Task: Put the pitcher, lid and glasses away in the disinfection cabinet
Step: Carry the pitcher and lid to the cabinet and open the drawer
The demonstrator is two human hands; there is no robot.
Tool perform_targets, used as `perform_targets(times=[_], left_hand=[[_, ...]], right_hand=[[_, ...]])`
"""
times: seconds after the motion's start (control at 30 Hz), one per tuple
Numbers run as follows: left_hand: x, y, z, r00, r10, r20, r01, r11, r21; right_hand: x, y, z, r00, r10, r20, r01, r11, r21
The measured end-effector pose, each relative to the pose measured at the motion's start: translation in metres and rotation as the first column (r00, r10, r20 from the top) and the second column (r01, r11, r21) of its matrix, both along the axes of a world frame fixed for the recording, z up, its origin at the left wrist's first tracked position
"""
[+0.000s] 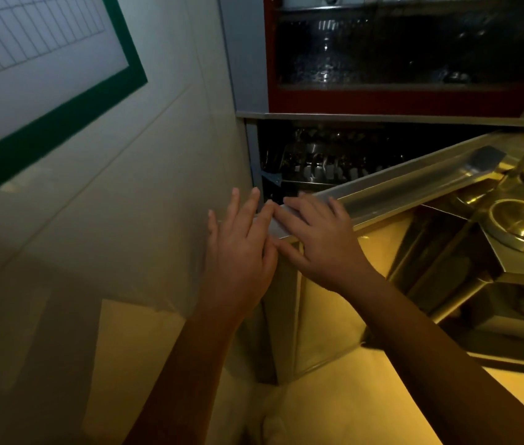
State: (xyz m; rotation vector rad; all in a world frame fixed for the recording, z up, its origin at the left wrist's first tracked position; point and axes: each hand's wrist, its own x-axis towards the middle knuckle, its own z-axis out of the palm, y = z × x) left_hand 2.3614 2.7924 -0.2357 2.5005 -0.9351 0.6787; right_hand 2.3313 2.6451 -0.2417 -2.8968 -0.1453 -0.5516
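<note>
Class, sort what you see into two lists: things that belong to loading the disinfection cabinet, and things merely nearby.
Belongs to the job: left hand, right hand, lower cabinet door, rack inside, glassware behind the upper door.
Merely nearby: wall chart with green border, tiled wall.

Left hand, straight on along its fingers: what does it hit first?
Probably the cabinet's grey side frame, just left of the dark lower opening. The left hand points up at it with straight fingers, beside the door edge. Depth is unclear; it might enter the opening instead.
</note>
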Motion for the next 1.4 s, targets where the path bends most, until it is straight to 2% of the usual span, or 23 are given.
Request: perform_targets(times=[0.57,0.8,1.07,1.27,1.4], left_hand=[[-0.047,0.006,0.001,0.999,-0.042,0.018,0.042,0.998,-0.040],[-0.057,-0.002,0.002,0.992,-0.098,-0.078,0.092,0.993,-0.074],[-0.068,-0.019,0.004,0.974,-0.153,-0.166,0.137,0.986,-0.099],[-0.076,-0.033,0.001,0.962,-0.198,-0.188,0.185,0.979,-0.085],[-0.083,-0.043,0.002,0.951,-0.232,-0.206,0.223,0.973,-0.064]], right_hand=[[-0.064,0.007,0.020,0.993,-0.043,-0.111,0.047,0.999,0.027],[-0.092,0.001,0.033,0.978,-0.058,-0.200,0.080,0.991,0.104],[-0.113,0.002,0.040,0.956,-0.226,-0.185,0.238,0.970,0.043],[-0.127,-0.006,0.038,0.906,-0.316,-0.283,0.345,0.937,0.057],[-0.131,-0.007,0.039,0.894,-0.326,-0.306,0.353,0.935,0.035]])
